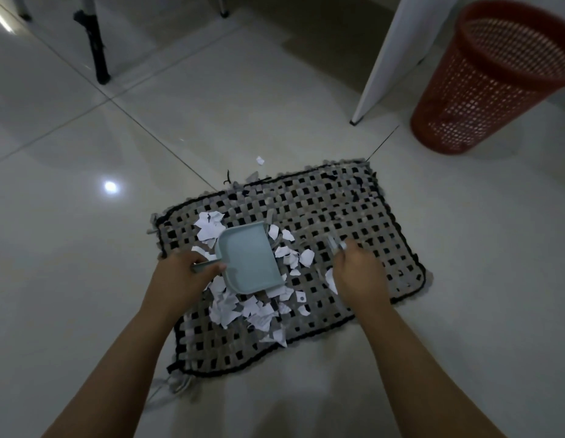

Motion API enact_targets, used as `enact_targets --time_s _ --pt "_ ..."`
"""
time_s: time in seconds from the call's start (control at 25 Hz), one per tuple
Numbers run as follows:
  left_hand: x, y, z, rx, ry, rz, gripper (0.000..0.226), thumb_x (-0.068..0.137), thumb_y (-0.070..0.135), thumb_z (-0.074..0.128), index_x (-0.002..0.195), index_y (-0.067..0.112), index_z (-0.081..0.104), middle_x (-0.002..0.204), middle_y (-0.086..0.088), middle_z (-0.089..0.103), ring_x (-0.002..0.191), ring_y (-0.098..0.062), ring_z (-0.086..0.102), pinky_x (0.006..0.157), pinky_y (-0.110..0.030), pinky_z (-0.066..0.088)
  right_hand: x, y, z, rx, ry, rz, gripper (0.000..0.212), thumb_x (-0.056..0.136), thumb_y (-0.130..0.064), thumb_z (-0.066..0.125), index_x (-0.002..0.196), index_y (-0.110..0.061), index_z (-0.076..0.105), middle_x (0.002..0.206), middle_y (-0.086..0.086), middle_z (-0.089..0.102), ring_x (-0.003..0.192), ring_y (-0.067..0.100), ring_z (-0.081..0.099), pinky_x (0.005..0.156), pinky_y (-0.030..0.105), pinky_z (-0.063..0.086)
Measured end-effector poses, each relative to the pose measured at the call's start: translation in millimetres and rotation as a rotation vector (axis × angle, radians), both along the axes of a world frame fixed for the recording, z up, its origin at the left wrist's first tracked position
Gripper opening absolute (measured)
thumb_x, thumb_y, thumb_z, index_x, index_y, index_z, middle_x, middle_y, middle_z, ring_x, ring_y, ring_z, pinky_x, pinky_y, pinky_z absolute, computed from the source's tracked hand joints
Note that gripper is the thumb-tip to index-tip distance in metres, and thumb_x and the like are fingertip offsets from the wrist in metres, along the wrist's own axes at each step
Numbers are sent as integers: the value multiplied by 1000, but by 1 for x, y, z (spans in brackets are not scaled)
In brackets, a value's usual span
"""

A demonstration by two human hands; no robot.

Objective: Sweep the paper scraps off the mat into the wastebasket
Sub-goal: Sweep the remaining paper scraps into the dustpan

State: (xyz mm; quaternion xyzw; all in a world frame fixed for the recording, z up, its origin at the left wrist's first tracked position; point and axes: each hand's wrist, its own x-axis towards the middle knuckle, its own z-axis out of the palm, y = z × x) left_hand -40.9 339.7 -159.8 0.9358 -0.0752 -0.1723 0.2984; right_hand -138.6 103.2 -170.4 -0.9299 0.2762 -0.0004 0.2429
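Left hand (183,273) closed on handle of pale blue dustpan (251,259), pan empty, resting on woven mat (353,210) amid scraps. Right hand (358,273) fisted round small brush (336,246); only blurred tip shows, bristles hard to make out. Red mesh wastebasket (493,86) stands on tiled floor (85,153), well apart, far right, rim cut off. Paper scraps (259,311) heaped on mat's near-left part; one stray (260,160) beyond far edge. Step: gathering just starting. Next likely: brush scraps toward pan mouth.

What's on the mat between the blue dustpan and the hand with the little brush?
Torn white paper scraps lie on the woven mat between the dustpan and the right hand, seen in the head view.
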Motion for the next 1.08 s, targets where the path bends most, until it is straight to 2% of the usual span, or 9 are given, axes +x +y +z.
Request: enact_targets --time_s 0.16,0.32,0.44,0.52,0.6,0.68,0.8,0.88,1.08 --pt "-6 4 -2 -37 3 88 35 81 36 67 74 2 69 64 -15 65 54 -24 57 51 -25 37 -1 -12 15 23 -123 -197 29 95 -13 40 66 -12 38 51 -2 34 48 20 38 43 24 20" --pt "-10 9 -4 -43 -1 134 35 81 36 67 77 2 69 60 -7 62 51 -17 54 52 -25 39 -23 -33 14 -15 -111 -364 25 94 -10 41 69 -5 46 55 6 43 55 23 45 48 27 29" --pt "-14 11 -8 -36 2 136 35 80 38 67 80 3 69 66 -11 66 53 -20 57 53 -26 43 -26 -10 2 -12 -82 -297 30 94 -9 42 65 -7 42 49 1 36 49 20 39 43 23 19" --pt "-14 12 -9 -40 10 141 34 80 37 67 80 3 70 66 -12 67 54 -22 59 53 -27 44 -18 11 -3 15 -61 -226 23 95 -12 41 82 2 55 55 7 45 52 22 44 41 22 24" --pt "-14 15 -8 -36 9 142 34 81 36 67 78 2 70 62 -11 65 50 -20 58 48 -24 40 -5 29 -6 40 -51 -147 25 95 -15 40 91 5 56 58 7 49 50 21 47 42 24 33" --pt "-14 20 -5 -42 -1 166 31 82 35 66 75 4 69 56 -5 61 47 -15 53 46 -21 33 7 43 -4 78 -100 -70 20 95 -15 40 88 -3 54 53 -2 38 45 11 36 41 24 26" --pt "-12 29 0 -56 -28 214 26 83 32 65 72 9 66 52 1 54 47 -10 48 46 -20 30 16 46 7 178 -208 15 15 94 -15 43 87 -9 55 51 -4 35 46 12 34 44 26 26" --pt "-11 36 -1 -55 -42 241 27 83 33 65 73 9 68 52 2 54 47 -9 47 46 -21 30 12 38 18 262 -225 73 25 94 -16 44 69 -18 45 51 -4 37 46 11 34 46 27 27" --pt "-13 47 -10 -77 -30 299 36 83 35 65 77 0 71 56 -6 57 49 -12 47 47 -23 32 -1 33 41 542 5 261 27 91 -16 51 66 -7 51 56 -2 40 53 14 34 53 28 28"
